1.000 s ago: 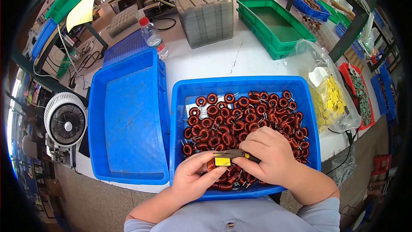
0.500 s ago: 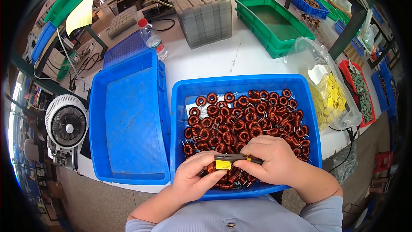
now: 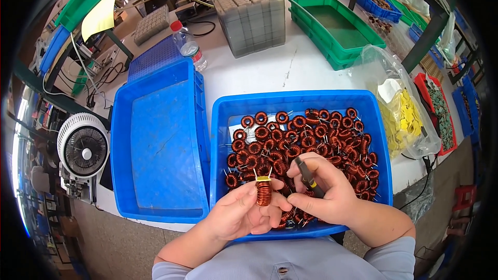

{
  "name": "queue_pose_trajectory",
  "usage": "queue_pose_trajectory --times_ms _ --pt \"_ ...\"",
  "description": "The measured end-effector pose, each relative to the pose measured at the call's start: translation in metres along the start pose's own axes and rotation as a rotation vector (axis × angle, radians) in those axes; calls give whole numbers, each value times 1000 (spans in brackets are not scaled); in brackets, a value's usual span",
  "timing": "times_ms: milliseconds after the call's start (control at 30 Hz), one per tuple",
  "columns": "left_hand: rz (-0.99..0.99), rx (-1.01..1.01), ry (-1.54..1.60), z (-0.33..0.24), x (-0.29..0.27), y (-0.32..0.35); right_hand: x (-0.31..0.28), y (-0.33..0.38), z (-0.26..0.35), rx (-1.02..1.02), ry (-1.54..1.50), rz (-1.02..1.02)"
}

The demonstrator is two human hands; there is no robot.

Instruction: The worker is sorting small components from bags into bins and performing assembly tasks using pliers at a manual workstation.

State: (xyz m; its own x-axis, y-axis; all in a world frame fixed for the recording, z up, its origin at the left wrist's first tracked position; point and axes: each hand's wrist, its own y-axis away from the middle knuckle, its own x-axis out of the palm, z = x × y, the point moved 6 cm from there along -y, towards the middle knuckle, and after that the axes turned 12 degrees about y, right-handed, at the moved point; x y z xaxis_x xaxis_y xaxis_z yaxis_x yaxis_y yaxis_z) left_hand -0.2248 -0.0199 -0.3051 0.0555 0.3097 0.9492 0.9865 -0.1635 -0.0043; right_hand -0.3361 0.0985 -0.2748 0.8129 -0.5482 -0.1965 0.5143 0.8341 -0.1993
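I hold one round copper wire coil with a yellow band on top [image 3: 264, 191] in my left hand [image 3: 244, 215]. My fingers are pinched snug around it, and it stands on its edge, just above the near part of the big blue plastic bin [image 3: 228, 111]. My right hand [image 3: 332, 197] is closed around a thin dark pen-like tool [image 3: 309, 177], and the tool tips up and away from the coil.

The bin is full of many more red-brown wire coils [image 3: 306, 137]. They are piled thick on the right and in the middle. A bit of bare floor of the bin shows at its far left corner. Right beside it on my left sits a second blue plastic bin [image 3: 155, 140], and its walls touch the first one. A white table [image 3: 270, 72] holds both bins. Farther back are a green tray [image 3: 337, 28], a grey stack of trays [image 3: 251, 15] and a clear plastic bottle with a red cap [image 3: 188, 46]. A clear bag with yellow bits [image 3: 402, 116] lies to my right, and a small white fan [image 3: 83, 148] stands to my left.

A moment ago my hands were pressed together low over the coils. Now the coil is lifted up and turned, and my right hand has pulled away to the side.
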Motion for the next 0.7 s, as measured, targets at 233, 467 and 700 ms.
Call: queue_pose_trajectory --times_ms 233,467,700 --pt "76 6 35 4 3 0 9 -1 9 -215 4 -6" --pt "72 -8 11 6 1 0 14 0 6 -89 -30 41" --pt "59 -21 -7 10 2 -1 16 1 3 83 -173 58"
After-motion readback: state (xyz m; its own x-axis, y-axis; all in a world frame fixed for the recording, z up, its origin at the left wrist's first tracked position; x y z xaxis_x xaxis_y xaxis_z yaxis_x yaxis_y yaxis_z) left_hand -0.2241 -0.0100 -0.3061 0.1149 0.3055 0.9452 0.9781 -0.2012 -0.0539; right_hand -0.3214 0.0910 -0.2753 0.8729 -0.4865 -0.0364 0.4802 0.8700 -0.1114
